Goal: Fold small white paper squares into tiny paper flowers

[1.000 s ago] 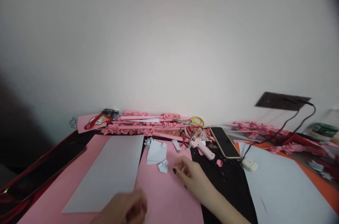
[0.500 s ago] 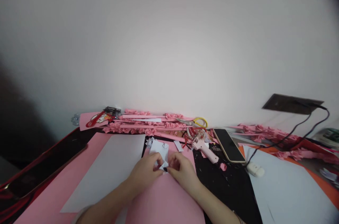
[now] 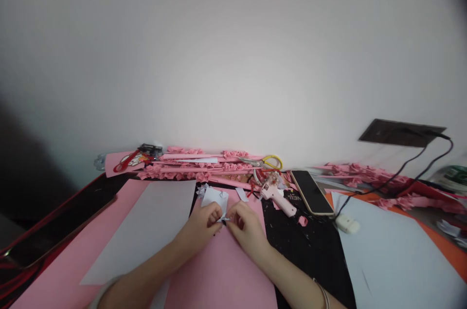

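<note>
Both hands meet over a large pink sheet (image 3: 222, 270) in the middle of the table. My left hand (image 3: 205, 220) pinches one side of a small folded white paper piece (image 3: 224, 219). On its other side, the fingertips of my right hand (image 3: 245, 226) are closed on the same paper. Part of the piece is hidden by the fingers. Just beyond the hands lies a white paper rectangle (image 3: 215, 197), with small folded white paper pieces (image 3: 203, 190) at its upper left. A small white strip (image 3: 242, 194) rests past my right hand.
Pink paper flower stems (image 3: 189, 170) lie along the wall with yellow-handled scissors (image 3: 272, 162). To the right are a pink glue gun (image 3: 280, 199), a phone (image 3: 312, 192), a white case (image 3: 347, 224) and cables (image 3: 386, 190). White sheets (image 3: 146, 226) flank the work; a dark device (image 3: 62, 231) lies left.
Both hands still hold the small paper, with the fingertips slightly shifted and closer together. The whole view has moved a little, so things appear higher and further left.
</note>
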### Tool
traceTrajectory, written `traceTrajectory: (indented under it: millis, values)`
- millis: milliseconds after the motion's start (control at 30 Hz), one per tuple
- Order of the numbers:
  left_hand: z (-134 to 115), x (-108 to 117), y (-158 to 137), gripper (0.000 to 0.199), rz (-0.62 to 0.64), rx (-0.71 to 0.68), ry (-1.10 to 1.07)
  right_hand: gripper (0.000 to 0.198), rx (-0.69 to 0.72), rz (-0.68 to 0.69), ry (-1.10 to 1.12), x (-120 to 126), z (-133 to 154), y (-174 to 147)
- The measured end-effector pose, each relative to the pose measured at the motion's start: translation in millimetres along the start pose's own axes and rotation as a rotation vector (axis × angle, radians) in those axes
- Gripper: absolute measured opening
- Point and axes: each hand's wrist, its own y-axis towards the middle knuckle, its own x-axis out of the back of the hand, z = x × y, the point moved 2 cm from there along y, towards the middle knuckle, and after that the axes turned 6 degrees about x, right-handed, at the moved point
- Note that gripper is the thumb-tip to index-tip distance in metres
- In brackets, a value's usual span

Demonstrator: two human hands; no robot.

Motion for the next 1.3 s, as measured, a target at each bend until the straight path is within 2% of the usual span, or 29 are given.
traceTrajectory:
  millis: [133,200,300,400,500,833,1100,1300]
  values:
    - [-1,2,-1,0.009,-0.007,0.005,-0.095,0.013,-0.016,-0.021,0.067,0,-4,2]
    - [-1,4,-1,0.009,0.002,0.029,-0.201,0.009,-0.097,-0.043,0.162,-1,-11,2]
    - [1,7,1,0.021,0.049,0.079,-0.376,0.011,-0.272,-0.036,0.376,-4,-22,5]
    - [4,9,3,0.023,0.119,0.099,-0.489,0.015,-0.326,-0.033,0.520,-6,-26,9]
    - [7,10,4,0.026,0.101,0.106,-0.530,0.019,-0.346,-0.041,0.608,-7,-25,11]
    - [10,4,7,0.023,0.031,0.171,-0.503,0.021,-0.385,-0.003,0.594,-12,-28,14]
    - [11,0,6,0.016,-0.006,0.158,-0.454,0.019,-0.379,0.005,0.574,-15,-26,13]
    - [9,-1,10,0.019,0.070,0.132,-0.540,0.024,-0.403,-0.044,0.663,-12,-27,14]
